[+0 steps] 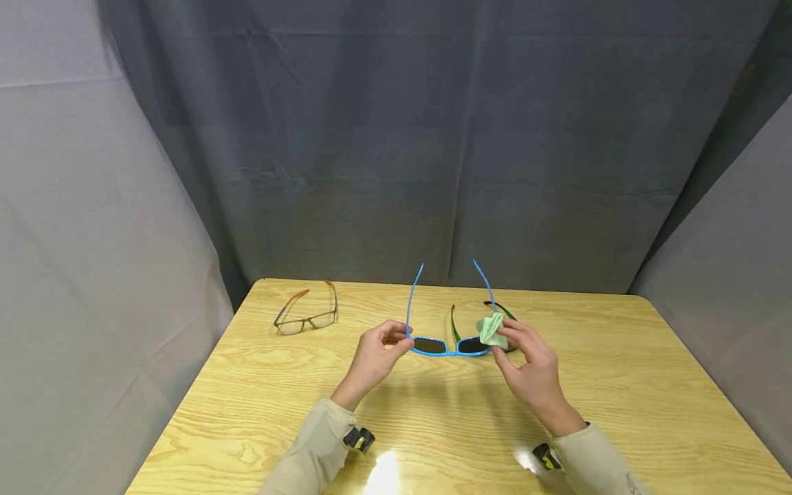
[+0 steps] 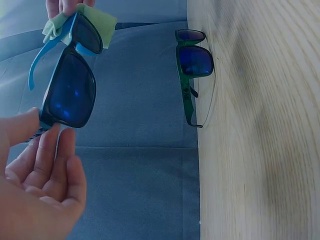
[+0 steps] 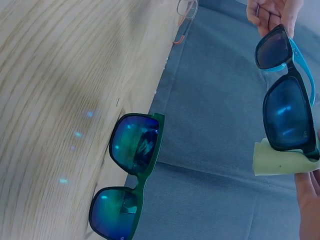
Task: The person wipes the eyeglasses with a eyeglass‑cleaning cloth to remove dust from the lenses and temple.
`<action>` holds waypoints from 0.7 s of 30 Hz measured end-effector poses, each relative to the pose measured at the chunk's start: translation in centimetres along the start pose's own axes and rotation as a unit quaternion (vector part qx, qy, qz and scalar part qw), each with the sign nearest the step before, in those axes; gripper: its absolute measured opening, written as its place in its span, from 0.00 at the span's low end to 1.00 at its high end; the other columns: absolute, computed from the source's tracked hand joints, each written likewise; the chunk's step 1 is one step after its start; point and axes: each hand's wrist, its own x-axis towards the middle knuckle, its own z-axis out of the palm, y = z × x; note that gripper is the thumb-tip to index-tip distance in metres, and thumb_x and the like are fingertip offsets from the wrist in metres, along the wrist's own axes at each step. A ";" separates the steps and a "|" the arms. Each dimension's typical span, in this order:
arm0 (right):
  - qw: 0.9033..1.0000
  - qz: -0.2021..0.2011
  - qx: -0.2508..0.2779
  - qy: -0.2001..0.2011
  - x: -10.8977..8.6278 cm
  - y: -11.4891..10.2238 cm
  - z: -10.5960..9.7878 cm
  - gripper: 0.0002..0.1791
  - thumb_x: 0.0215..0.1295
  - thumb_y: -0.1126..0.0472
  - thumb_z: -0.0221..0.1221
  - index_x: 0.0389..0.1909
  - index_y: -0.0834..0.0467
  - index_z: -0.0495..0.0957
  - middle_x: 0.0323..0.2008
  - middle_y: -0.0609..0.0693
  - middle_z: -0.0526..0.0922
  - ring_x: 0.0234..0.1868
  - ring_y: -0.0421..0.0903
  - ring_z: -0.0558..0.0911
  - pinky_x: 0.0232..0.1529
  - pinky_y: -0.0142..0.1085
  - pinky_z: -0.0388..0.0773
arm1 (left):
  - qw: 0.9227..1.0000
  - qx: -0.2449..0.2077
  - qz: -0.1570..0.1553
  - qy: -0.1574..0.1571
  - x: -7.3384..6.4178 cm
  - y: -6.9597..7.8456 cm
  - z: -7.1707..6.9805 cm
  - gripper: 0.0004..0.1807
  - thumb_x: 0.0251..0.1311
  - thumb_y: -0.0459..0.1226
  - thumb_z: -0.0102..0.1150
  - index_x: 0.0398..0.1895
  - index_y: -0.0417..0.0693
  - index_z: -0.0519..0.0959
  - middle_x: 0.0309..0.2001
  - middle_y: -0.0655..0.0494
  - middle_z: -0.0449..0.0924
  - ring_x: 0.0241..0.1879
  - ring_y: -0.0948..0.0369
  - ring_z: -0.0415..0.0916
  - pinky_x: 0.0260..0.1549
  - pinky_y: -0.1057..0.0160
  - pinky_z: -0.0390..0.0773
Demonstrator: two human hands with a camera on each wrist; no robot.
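Observation:
Blue-framed sunglasses (image 1: 429,346) with dark lenses are held up above the table, their temples unfolded and pointing away. My left hand (image 1: 376,354) pinches them at the left hinge corner between thumb and fingers. At the right corner, my right hand (image 1: 531,364) grips them through a folded light green cloth (image 1: 493,330). In the left wrist view the cloth (image 2: 102,27) wraps round the far end of the frame. The right wrist view shows it under the near lens (image 3: 286,112) edge, with part of the right hand out of frame.
Behind the held pair, green-framed sunglasses (image 3: 142,172) with mirrored lenses rest on the wooden table (image 1: 297,405). Clear-lensed eyeglasses (image 1: 306,322) with brown temples lie open at the back left. A dark grey curtain (image 1: 371,151) hangs behind the table, with pale cloth walls (image 1: 93,275) at the sides.

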 end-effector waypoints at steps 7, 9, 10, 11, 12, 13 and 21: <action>0.999 0.017 -0.010 0.034 -1.0 1.4 0.3 0.18 0.41 0.86 0.57 0.37 0.75 0.79 0.36 0.66 0.82 0.35 0.39 0.80 0.39 0.18 0.72 | 1.000 0.000 0.005 0.015 0.4 -1.8 0.4 0.09 0.58 0.36 0.64 0.41 0.44 0.81 0.33 0.55 0.83 0.36 0.59 0.79 0.39 0.60 0.77; 0.998 0.028 -0.024 0.046 -1.4 2.1 0.4 0.18 0.44 0.85 0.56 0.39 0.73 0.79 0.34 0.63 0.83 0.34 0.34 0.78 0.39 0.18 0.72 | 1.000 -0.002 0.008 0.017 0.4 -1.8 0.4 0.09 0.58 0.38 0.64 0.41 0.45 0.81 0.33 0.57 0.82 0.36 0.60 0.79 0.39 0.60 0.77; 0.998 0.034 -0.030 0.050 -1.6 2.3 0.4 0.18 0.45 0.84 0.57 0.40 0.72 0.80 0.34 0.62 0.84 0.34 0.33 0.78 0.39 0.18 0.71 | 1.000 -0.004 0.010 0.018 0.3 -1.8 0.5 0.10 0.58 0.38 0.64 0.41 0.45 0.81 0.33 0.57 0.82 0.37 0.61 0.79 0.39 0.60 0.77; 0.997 0.039 -0.036 0.052 -1.8 2.5 0.4 0.18 0.46 0.84 0.57 0.41 0.71 0.80 0.34 0.61 0.84 0.34 0.33 0.78 0.39 0.18 0.71 | 1.000 -0.007 0.011 0.020 0.3 -1.7 0.5 0.10 0.58 0.39 0.64 0.41 0.46 0.81 0.33 0.58 0.83 0.37 0.61 0.79 0.39 0.59 0.78; 0.997 0.042 -0.039 0.053 -1.9 2.7 0.4 0.18 0.46 0.83 0.58 0.41 0.71 0.80 0.33 0.60 0.84 0.33 0.34 0.78 0.38 0.18 0.71 | 1.000 -0.010 0.012 0.022 0.3 -1.7 0.5 0.10 0.58 0.39 0.64 0.41 0.46 0.81 0.34 0.58 0.83 0.37 0.60 0.79 0.39 0.58 0.78; 0.997 0.044 -0.039 0.053 -1.9 2.8 0.5 0.19 0.45 0.83 0.60 0.42 0.70 0.80 0.33 0.59 0.84 0.32 0.35 0.79 0.37 0.18 0.71 | 1.000 -0.014 0.013 0.024 0.3 -1.6 0.6 0.10 0.58 0.39 0.64 0.41 0.46 0.81 0.34 0.58 0.83 0.37 0.60 0.79 0.40 0.57 0.78; 0.998 0.031 -0.036 0.044 -1.9 2.8 0.4 0.23 0.42 0.83 0.64 0.43 0.68 0.81 0.36 0.57 0.84 0.35 0.40 0.81 0.40 0.21 0.73 | 0.999 -0.009 0.023 0.049 0.3 -1.5 0.7 0.09 0.57 0.35 0.65 0.41 0.41 0.81 0.33 0.56 0.83 0.38 0.58 0.79 0.42 0.49 0.76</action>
